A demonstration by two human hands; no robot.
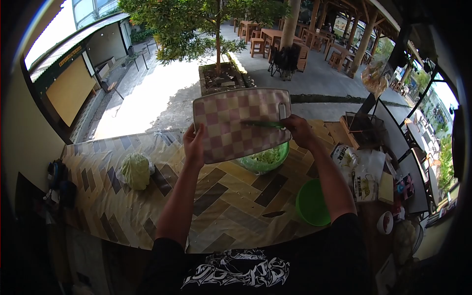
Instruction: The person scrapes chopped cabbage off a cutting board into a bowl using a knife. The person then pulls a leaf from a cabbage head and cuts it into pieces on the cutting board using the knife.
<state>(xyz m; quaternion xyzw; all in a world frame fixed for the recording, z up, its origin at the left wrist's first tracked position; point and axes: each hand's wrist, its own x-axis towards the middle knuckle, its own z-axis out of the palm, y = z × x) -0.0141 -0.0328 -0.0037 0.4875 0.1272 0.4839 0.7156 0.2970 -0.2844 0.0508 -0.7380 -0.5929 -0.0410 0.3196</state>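
Note:
A checkered pink-and-cream cutting board is held up, tilted, above the table. My left hand grips its left edge, thumb on the near face. My right hand is closed around the handle of a knife, close to the slot at the board's right end. The blade lies across the checkered face; whether it touches is hard to tell. Partly hidden under the board is a green-tinted bowl containing shredded cabbage. A pale green cabbage head sits on the left of the table.
A bright green basin stands beside my right forearm. Printed plastic bags and a small bowl are on the right. The patterned tablecloth has scattered cabbage bits. Beyond the table's far edge are a tree and wooden tables.

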